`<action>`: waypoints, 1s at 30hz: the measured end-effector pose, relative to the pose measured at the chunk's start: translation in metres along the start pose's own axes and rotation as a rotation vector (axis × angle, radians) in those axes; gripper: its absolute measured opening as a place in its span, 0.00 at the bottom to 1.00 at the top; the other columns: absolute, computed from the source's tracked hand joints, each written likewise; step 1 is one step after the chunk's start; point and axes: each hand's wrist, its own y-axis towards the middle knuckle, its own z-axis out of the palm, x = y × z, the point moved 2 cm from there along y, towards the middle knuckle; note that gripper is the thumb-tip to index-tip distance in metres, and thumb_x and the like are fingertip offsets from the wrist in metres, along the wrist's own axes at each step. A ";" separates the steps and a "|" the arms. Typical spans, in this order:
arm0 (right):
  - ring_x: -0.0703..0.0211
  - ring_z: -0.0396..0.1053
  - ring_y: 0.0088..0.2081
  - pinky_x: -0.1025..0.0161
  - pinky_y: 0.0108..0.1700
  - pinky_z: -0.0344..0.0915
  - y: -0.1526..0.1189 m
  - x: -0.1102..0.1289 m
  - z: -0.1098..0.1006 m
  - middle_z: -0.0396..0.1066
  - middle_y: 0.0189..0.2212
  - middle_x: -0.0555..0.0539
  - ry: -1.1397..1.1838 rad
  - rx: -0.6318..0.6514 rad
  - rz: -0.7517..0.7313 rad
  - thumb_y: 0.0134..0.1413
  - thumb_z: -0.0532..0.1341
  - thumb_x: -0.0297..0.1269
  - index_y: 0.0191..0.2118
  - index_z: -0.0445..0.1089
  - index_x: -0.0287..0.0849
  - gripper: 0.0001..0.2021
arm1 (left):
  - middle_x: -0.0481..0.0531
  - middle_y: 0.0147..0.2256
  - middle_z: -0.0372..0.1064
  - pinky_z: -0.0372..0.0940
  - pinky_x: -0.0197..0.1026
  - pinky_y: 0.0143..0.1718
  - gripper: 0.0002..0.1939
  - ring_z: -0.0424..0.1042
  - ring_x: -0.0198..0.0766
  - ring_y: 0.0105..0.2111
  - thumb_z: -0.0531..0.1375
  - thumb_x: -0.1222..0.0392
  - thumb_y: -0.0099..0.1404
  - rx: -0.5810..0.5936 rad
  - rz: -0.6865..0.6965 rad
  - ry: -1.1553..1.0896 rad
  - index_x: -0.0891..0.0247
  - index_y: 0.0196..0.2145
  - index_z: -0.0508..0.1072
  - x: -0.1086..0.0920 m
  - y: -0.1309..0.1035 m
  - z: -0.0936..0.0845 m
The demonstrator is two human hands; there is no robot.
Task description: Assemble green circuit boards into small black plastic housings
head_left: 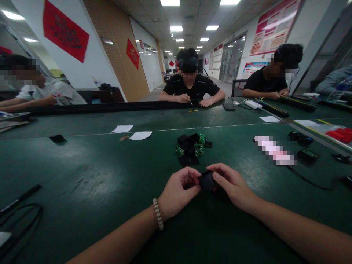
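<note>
Both hands, left hand and right hand, pinch one small black box between fingertips; likely light, rigid plastic, best gripped by its sides.

I have one view only, from the head camera, looking forward and down across the green table. It sits close above the near edge, facing the far side and the corridor beyond the table; both forearms enter from below.
</note>
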 end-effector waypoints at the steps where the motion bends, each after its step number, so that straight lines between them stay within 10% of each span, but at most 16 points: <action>1: 0.58 0.72 0.34 0.60 0.35 0.71 0.000 0.000 0.000 0.71 0.38 0.46 0.005 0.003 0.002 0.60 0.59 0.49 0.47 0.68 0.42 0.17 | 0.49 0.35 0.72 0.67 0.41 0.37 0.12 0.71 0.36 0.34 0.64 0.68 0.59 0.000 -0.002 0.002 0.64 0.41 0.71 0.000 0.000 0.000; 30: 0.57 0.68 0.35 0.58 0.37 0.69 0.000 -0.001 -0.001 0.70 0.39 0.45 -0.020 0.049 0.019 0.59 0.59 0.45 0.50 0.68 0.42 0.17 | 0.51 0.36 0.73 0.66 0.42 0.39 0.10 0.71 0.37 0.35 0.63 0.65 0.62 0.005 0.020 -0.002 0.64 0.42 0.72 0.001 -0.001 -0.002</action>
